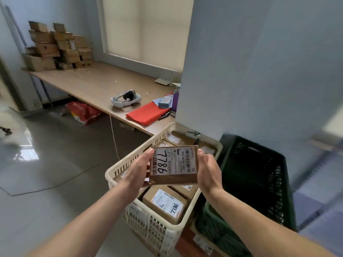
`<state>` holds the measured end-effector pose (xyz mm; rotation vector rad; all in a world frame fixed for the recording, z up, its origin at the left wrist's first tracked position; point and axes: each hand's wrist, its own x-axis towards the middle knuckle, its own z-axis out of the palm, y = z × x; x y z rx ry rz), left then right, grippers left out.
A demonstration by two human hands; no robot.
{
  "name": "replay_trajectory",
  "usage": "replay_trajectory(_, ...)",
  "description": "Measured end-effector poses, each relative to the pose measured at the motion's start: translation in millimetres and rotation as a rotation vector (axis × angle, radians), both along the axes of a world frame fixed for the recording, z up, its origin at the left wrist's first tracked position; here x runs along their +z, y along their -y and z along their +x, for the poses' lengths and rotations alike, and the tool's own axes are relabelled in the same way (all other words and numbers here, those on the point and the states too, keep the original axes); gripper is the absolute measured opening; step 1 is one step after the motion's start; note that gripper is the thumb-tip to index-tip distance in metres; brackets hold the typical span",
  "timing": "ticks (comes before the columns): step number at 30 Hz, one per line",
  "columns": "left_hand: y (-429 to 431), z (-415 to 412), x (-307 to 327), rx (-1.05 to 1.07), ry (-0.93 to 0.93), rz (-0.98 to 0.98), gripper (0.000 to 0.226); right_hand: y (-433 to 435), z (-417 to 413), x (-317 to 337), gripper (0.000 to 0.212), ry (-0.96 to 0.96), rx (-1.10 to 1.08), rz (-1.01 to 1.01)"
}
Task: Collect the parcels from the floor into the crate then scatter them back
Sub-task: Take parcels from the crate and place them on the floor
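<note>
Grey floor [55, 164], cream crate [122, 164] nearly full.
Left hand [138, 171] and right hand [208, 170] grasp a flat parcel [174, 165] at opposite edges; probably light, stiff.

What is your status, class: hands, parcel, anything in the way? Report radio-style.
Left grip and right grip both hold parcel 7786 by its sides. Parcel above cream crate, more parcels inside. Nothing blocking the drop.

**Table and floor**

The long wooden table [89, 80] bears a stack of cardboard boxes [55, 47] at its far end, a white headset [126, 98] near the front edge and a red folder [146, 114] beside it. On the grey floor [46, 164], a red bag [83, 112] lies under the table and a cream crate [154, 229] stands by its corner
</note>
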<state>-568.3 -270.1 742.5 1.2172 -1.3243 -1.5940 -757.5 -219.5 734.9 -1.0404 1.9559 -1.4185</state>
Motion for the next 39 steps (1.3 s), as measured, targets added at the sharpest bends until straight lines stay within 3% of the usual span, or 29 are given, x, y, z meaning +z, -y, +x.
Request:
replay_trajectory(23,6,-313,4,-0.215,0.053,0.106,0.047,-28,-294,-23,0.034,0.171,-0.226,-0.012)
replay_trajectory(39,143,-493,-73,-0.544,0.145,0.124,0.032,65,-439,-87,0.032,0.205,-0.420,0.159)
